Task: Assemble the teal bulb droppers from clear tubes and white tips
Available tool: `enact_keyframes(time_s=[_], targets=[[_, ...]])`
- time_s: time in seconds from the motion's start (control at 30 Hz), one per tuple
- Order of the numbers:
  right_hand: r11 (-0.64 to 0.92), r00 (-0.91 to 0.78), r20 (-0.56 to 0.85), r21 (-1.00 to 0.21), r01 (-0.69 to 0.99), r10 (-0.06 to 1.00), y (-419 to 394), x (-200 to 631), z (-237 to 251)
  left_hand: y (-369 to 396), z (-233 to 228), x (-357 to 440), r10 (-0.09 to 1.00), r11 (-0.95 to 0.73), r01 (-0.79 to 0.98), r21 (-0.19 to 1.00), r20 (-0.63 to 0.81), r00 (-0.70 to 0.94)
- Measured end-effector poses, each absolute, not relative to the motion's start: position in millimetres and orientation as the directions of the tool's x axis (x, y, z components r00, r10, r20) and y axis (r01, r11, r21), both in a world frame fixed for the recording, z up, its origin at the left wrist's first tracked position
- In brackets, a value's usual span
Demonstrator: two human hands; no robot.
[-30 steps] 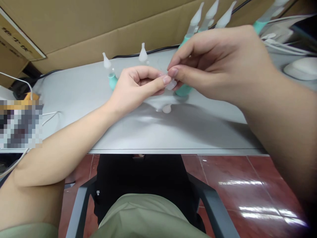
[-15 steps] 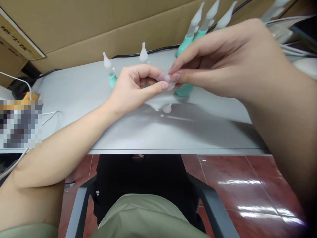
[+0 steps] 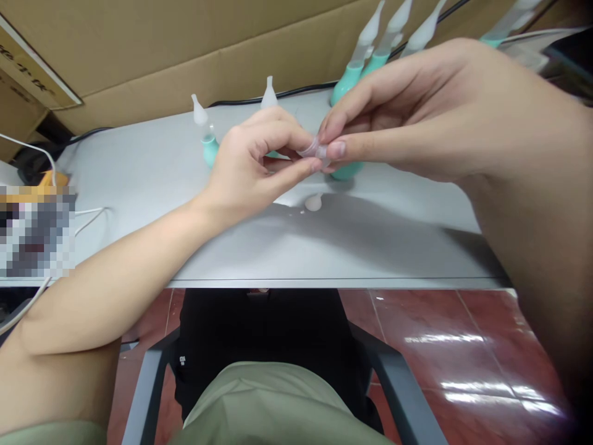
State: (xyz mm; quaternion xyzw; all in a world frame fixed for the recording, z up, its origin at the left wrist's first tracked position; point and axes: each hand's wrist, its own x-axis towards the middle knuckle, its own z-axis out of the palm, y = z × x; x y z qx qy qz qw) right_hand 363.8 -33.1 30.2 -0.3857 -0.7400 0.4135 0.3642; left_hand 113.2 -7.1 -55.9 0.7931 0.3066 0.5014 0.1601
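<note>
Between the fingertips of both hands is a small clear plastic tube piece (image 3: 314, 148), mostly covered by fingers. My left hand (image 3: 264, 154) pinches it from the left with thumb and forefinger. From the right, my right hand (image 3: 398, 123) pinches it too. Behind the fingertips a green rubber bulb (image 3: 346, 171) shows in part on the table. Just below the hands a white soft nozzle tip (image 3: 314, 202) lies loose, with tiny white bits beside it. An assembled nasal aspirator (image 3: 209, 145) stands left of my left hand, and another white nozzle (image 3: 269, 94) rises behind that hand.
Several green-bulbed aspirators (image 3: 348, 80) stand at the back right. A cardboard sheet (image 3: 185, 49) backs the grey table (image 3: 231, 259), with a black cable (image 3: 296, 94) along its foot. White cords (image 3: 92, 213) lie at left. Chair armrests (image 3: 393, 377) flank my lap.
Both hands have shifted slightly, and the clear piece has turned between the fingertips. My left fingers now cover more of the nozzle behind them. The loose tip stays in place.
</note>
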Motion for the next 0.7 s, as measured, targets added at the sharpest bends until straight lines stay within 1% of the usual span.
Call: enact_keyframes(time_s=[0.13, 0.23, 0.3, 0.5, 0.6, 0.7], targets=[[0.370, -0.466, 0.229, -0.899, 0.235, 0.854, -27.9, 368.1, 27.7, -8.4, -54.4, 111.3, 0.620, -0.784, 0.297, 0.545, 0.712, 0.329], [0.429, -0.527, 0.299, -0.892, 0.143, 0.796, -18.9, 371.5, 19.7, -10.7, -54.4, 108.0, 0.546, -0.837, 0.275, 0.473, 0.759, 0.356], [0.457, -0.548, 0.337, -0.885, 0.094, 0.765, -12.0, 373.5, 13.7, -15.4, -52.2, 106.9, 0.517, -0.853, 0.290, 0.433, 0.774, 0.366], [0.466, -0.566, 0.359, -0.884, 0.051, 0.742, 0.8, 376.3, 4.8, -41.4, -29.8, 117.4, 0.631, -0.771, 0.431, 0.470, 0.660, 0.409], [0.449, -0.564, 0.355, -0.893, 0.031, 0.746, -0.4, 375.0, 4.5, -50.3, -21.2, 124.4, 0.649, -0.757, 0.438, 0.485, 0.634, 0.419], [0.462, -0.571, 0.358, -0.886, 0.043, 0.739, -6.5, 372.4, 5.8, -49.2, -22.4, 124.8, 0.661, -0.747, 0.436, 0.501, 0.624, 0.416]])
